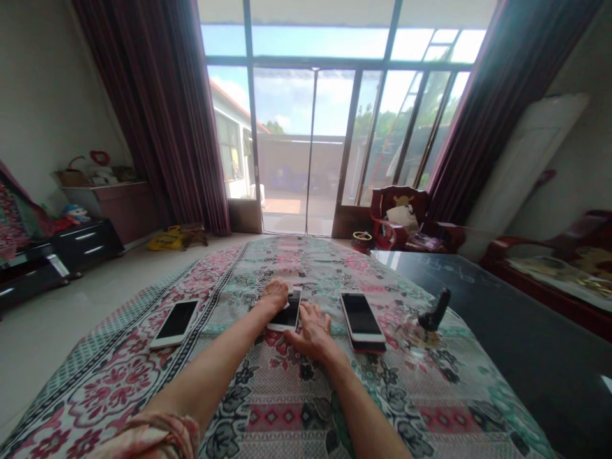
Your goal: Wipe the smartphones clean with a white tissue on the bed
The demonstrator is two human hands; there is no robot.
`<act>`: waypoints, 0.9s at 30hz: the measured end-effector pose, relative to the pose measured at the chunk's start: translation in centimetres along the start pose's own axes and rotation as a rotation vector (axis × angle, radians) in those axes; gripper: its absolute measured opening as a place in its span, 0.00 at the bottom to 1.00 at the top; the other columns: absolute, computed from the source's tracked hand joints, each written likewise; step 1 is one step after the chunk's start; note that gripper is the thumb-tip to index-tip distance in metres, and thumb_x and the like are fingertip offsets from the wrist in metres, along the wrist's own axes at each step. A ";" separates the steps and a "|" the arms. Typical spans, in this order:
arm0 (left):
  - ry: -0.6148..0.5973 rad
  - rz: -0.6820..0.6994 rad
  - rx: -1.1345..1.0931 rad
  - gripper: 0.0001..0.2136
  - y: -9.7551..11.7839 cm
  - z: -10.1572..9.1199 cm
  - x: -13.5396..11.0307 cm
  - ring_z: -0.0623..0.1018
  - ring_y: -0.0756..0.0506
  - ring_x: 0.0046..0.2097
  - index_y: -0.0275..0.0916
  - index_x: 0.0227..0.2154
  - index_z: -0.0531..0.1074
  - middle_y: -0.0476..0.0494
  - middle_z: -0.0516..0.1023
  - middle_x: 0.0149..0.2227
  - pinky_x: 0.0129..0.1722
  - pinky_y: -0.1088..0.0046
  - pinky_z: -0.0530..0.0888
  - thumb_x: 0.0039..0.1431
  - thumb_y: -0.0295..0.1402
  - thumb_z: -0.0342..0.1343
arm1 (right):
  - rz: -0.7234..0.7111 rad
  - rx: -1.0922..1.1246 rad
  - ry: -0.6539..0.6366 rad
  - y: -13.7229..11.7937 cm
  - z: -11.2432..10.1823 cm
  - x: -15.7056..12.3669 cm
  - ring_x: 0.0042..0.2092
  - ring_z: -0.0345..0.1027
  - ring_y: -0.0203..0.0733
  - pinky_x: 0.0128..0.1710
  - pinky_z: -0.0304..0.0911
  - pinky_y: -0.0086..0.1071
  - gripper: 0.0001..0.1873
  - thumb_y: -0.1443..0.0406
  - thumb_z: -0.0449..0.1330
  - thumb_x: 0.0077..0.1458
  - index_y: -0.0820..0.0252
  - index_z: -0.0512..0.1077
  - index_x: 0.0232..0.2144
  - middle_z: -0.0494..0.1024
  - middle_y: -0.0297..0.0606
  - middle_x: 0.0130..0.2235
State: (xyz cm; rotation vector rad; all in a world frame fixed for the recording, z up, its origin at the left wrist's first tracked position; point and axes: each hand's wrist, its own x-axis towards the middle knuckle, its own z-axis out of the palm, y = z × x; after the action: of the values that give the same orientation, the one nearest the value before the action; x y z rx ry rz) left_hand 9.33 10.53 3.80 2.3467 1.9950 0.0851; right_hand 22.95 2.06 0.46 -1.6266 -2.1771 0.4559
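A white-framed smartphone (292,315) with a dark screen lies face up on the patterned tablecloth in front of me. My left hand (275,296) is closed over its upper left part, pressing what looks like a small white wipe (288,305) to the screen; most of the wipe is hidden by the fingers. Along the phone's right edge and lower corner, my right hand (313,333) grips it with thumb and fingers. Another white smartphone (176,322) rests at the left. To the right, a white smartphone (362,315) sits on top of a red-edged dark phone (369,347).
Right of the stacked phones stands a clear glass object (415,331) with a black upright part (434,310). A dark glossy tabletop (507,319) borders the cloth on the right. A wooden armchair (400,217) and glass doors (296,153) are beyond the table.
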 end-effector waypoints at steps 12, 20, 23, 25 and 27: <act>0.049 0.311 0.065 0.13 -0.8 0.8 -5.9 0.72 0.42 0.47 0.37 0.40 0.74 0.38 0.73 0.42 0.46 0.69 0.71 0.59 0.25 0.45 | 0.027 0.039 0.063 -0.3 -0.2 0.1 0.63 0.49 0.55 0.60 0.41 0.49 0.36 0.54 0.60 0.46 0.62 0.64 0.56 0.60 0.50 0.62; 0.002 0.399 0.056 0.11 -1.2 0.9 -7.6 0.73 0.44 0.46 0.37 0.37 0.74 0.39 0.73 0.41 0.46 0.71 0.71 0.58 0.25 0.47 | 0.063 0.025 0.075 -0.2 0.4 0.4 0.64 0.48 0.56 0.61 0.40 0.48 0.38 0.53 0.59 0.45 0.66 0.63 0.56 0.60 0.53 0.62; -0.014 0.367 0.065 0.11 -0.7 0.6 -5.9 0.74 0.43 0.44 0.37 0.37 0.75 0.37 0.73 0.41 0.44 0.70 0.72 0.58 0.25 0.47 | 0.054 0.010 0.087 -0.2 0.4 0.4 0.63 0.49 0.55 0.61 0.41 0.47 0.36 0.54 0.60 0.47 0.65 0.63 0.56 0.61 0.52 0.62; -0.006 0.337 0.068 0.13 -0.2 0.4 -4.5 0.75 0.43 0.44 0.36 0.38 0.76 0.36 0.74 0.42 0.44 0.70 0.72 0.59 0.25 0.46 | 0.042 0.004 0.094 -0.1 0.3 0.3 0.63 0.51 0.55 0.60 0.43 0.46 0.35 0.53 0.59 0.48 0.64 0.63 0.56 0.62 0.51 0.61; 0.000 0.318 0.075 0.13 0.2 0.2 -3.1 0.75 0.43 0.44 0.35 0.37 0.77 0.35 0.75 0.42 0.44 0.70 0.72 0.59 0.24 0.46 | 0.027 0.003 0.102 -0.1 0.3 0.3 0.62 0.52 0.54 0.60 0.44 0.46 0.34 0.52 0.59 0.49 0.63 0.64 0.56 0.63 0.51 0.60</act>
State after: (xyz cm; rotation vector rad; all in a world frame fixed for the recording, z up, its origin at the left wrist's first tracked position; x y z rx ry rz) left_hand 9.09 7.42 3.57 2.6908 1.6334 0.0243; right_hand 22.66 2.32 0.27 -1.6432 -2.0814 0.3752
